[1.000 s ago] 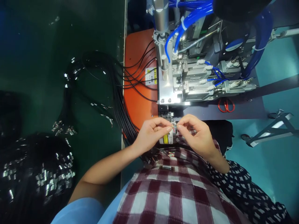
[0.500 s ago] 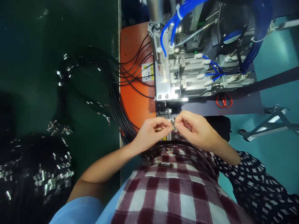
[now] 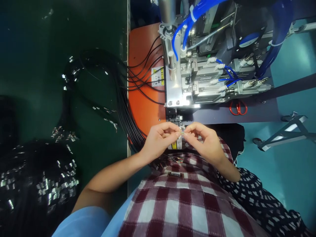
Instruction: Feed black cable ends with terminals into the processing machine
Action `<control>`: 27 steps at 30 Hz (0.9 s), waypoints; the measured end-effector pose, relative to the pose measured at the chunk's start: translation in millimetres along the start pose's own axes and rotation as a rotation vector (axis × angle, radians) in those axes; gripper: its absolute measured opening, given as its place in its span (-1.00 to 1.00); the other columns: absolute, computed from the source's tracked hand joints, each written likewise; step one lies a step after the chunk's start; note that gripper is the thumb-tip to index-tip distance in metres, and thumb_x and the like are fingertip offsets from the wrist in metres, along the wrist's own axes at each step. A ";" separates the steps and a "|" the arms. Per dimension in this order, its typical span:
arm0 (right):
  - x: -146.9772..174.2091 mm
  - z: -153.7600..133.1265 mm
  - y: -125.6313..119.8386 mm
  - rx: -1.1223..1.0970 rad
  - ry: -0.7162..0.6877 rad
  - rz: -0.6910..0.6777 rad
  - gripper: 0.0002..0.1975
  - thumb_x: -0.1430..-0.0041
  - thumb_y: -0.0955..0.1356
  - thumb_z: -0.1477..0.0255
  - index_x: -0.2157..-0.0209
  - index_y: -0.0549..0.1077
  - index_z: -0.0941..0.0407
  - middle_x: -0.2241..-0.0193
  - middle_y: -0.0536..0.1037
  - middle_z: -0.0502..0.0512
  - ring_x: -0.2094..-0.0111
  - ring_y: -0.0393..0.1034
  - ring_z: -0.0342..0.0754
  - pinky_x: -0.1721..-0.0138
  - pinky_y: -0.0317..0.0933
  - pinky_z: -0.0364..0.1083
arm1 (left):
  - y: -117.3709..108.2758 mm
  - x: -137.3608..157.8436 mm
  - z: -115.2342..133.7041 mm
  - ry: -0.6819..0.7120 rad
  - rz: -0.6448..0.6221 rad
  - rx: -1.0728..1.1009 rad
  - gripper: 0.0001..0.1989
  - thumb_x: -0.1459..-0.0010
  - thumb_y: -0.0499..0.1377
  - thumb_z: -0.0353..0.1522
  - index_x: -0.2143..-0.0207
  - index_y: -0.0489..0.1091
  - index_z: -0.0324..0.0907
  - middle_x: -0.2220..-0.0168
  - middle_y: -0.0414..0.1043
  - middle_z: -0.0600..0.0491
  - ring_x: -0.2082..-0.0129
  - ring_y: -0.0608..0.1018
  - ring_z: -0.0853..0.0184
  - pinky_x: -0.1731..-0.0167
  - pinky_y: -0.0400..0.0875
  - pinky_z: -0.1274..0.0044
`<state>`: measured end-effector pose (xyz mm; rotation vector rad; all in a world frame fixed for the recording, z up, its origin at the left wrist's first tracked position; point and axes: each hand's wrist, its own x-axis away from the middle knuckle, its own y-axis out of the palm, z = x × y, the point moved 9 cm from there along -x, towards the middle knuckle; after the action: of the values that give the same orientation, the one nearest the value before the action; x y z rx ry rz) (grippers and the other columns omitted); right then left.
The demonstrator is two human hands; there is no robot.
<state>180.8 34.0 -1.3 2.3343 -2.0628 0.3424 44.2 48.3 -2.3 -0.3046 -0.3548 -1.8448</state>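
Note:
My left hand (image 3: pixel 161 140) pinches the thin wires (image 3: pixel 182 133) at a cable's end between thumb and fingertips. From the right, my right hand (image 3: pixel 203 140) is closed in a pinch on the same wires, its fingertips almost meeting those of the left. Both hands are in front of the machine's near edge, over a label (image 3: pixel 176 144) with yellow on it. Below them, other stripped wire ends (image 3: pixel 177 160) with coloured strands lie against the checked apron (image 3: pixel 177 197). A thick bundle of black cables (image 3: pixel 127 112) runs down behind my left wrist.
A metal machine (image 3: pixel 175 89) with blue air hoses (image 3: pixel 198 11) stands ahead on an orange plate (image 3: pixel 145 108), several black cables entering it. Red-handled scissors (image 3: pixel 238 108) lie to the right. More cables with shiny ends (image 3: pixel 54 187) lie at the left on a dark green surface (image 3: pixel 103 184).
My right hand has turned, its wrist dropping lower and its thumb and finger now meeting the wires beside the left fingertips. The left hand stays pinched. The whole view has shifted slightly.

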 end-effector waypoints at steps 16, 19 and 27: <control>-0.9 6.4 6.7 -0.151 0.063 0.083 -0.89 -0.09 0.40 0.44 0.49 0.44 0.14 0.56 0.39 -0.05 0.54 0.20 -0.20 0.51 0.10 -0.16 | 7.9 2.8 -3.1 -0.003 -0.078 0.041 -0.81 -0.15 0.25 -0.29 0.35 0.34 -0.23 0.62 0.36 0.17 0.61 0.37 0.52 0.58 0.20 0.67; -0.9 4.8 5.7 -0.146 0.052 0.101 -0.90 -0.10 0.40 0.44 0.47 0.45 0.14 0.55 0.40 -0.05 0.53 0.20 -0.20 0.50 0.11 -0.16 | 8.3 2.8 -3.3 -0.007 -0.081 0.056 -0.81 -0.17 0.24 -0.30 0.35 0.33 -0.23 0.63 0.36 0.18 0.64 0.33 0.54 0.60 0.17 0.68; -2.8 8.3 7.2 -0.180 0.037 0.109 -0.91 -0.08 0.41 0.46 0.48 0.45 0.14 0.55 0.41 -0.05 0.53 0.21 -0.19 0.48 0.13 -0.16 | 9.7 2.3 -7.3 -0.045 -0.100 0.090 -0.81 -0.17 0.24 -0.30 0.36 0.32 -0.23 0.64 0.37 0.18 0.67 0.30 0.56 0.62 0.15 0.69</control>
<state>174.7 34.6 -10.9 2.1054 -2.1120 0.1902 52.5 40.7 -7.3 -0.2709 -0.4907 -1.9154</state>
